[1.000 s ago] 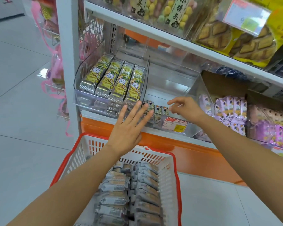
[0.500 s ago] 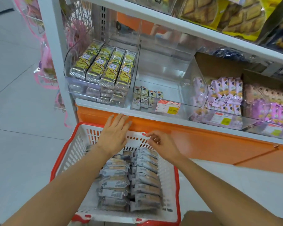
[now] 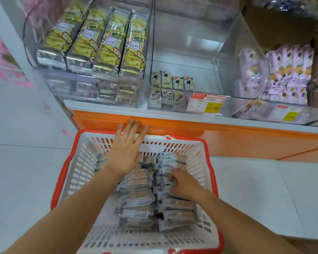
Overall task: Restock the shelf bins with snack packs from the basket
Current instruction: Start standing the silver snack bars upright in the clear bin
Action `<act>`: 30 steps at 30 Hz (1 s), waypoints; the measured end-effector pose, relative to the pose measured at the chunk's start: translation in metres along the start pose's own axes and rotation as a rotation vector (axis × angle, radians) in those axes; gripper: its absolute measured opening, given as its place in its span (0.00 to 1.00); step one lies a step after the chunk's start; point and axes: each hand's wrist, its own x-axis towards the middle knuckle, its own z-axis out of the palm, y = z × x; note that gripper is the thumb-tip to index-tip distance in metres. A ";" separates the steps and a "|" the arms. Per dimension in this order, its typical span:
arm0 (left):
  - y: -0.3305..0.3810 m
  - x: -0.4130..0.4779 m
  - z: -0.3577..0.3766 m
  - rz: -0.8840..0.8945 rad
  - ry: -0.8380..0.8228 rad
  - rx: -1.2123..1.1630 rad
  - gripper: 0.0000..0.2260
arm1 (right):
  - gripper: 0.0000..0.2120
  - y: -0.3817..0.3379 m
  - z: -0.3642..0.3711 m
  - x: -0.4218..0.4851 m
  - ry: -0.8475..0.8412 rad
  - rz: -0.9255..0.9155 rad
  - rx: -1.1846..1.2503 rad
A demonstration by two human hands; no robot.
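Red-rimmed basket (image 3: 63,172), lower centre: right hand (image 3: 184,182) on right stack of snack packs (image 3: 136,198), grip unclear in blur; left hand (image 3: 125,153) flat, empty. Pinch several, lift toward near-empty centre bin (image 3: 200,70).

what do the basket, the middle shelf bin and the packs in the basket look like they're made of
Basket: moulded plastic, matte white slotted walls with a red rim. Middle shelf bin: clear rigid plastic, probably acrylic; glossy, contents show through. Snack packs: thin printed film, likely plastic or foil; crinkled, crimped ends.
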 end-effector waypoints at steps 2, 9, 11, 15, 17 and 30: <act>-0.002 0.001 0.003 0.012 0.012 -0.003 0.40 | 0.19 0.000 0.004 0.000 -0.005 0.004 -0.023; 0.000 0.003 0.010 0.019 0.028 -0.004 0.39 | 0.18 -0.006 0.009 -0.004 0.082 -0.037 -0.140; -0.001 0.002 0.008 0.017 0.027 -0.001 0.39 | 0.18 -0.008 0.009 -0.004 0.091 -0.064 -0.164; 0.001 0.000 -0.002 -0.002 -0.027 0.007 0.40 | 0.20 -0.008 0.005 -0.010 0.081 -0.086 -0.099; 0.002 -0.001 -0.008 -0.008 -0.029 -0.028 0.38 | 0.19 -0.011 -0.003 -0.017 0.136 -0.084 -0.006; 0.065 0.015 -0.098 -0.628 -0.475 -1.354 0.19 | 0.19 -0.043 -0.087 -0.091 0.687 -0.327 0.880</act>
